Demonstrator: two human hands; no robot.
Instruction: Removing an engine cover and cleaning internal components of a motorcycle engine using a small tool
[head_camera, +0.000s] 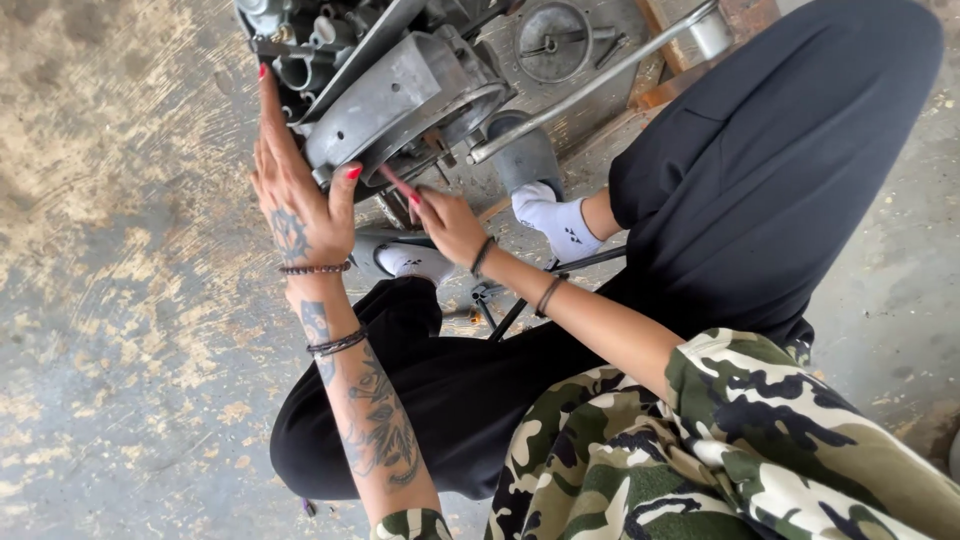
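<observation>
Now the left hand (300, 205) is bracing flat and open against the grey engine casing (400, 100), gripping nothing, while the right hand (448, 225) is pinching a slim red tool (398, 182) and working it in under the casing's lower edge. The casing is sitting on stained concrete floor (120, 300), apparently mid-job, a round cover (553, 40) lying beside it.

A worn concrete floor (120, 330), grey and blotched with pale, tan-coloured patches, spreads across the left and near side of the scene. At the far side, a grey metal engine assembly (400, 90) stands over it, with wooden boards (690, 60) lying just to the right. Two feet in white socks (555, 220) and grey shoes rest on the floor near the engine.
</observation>
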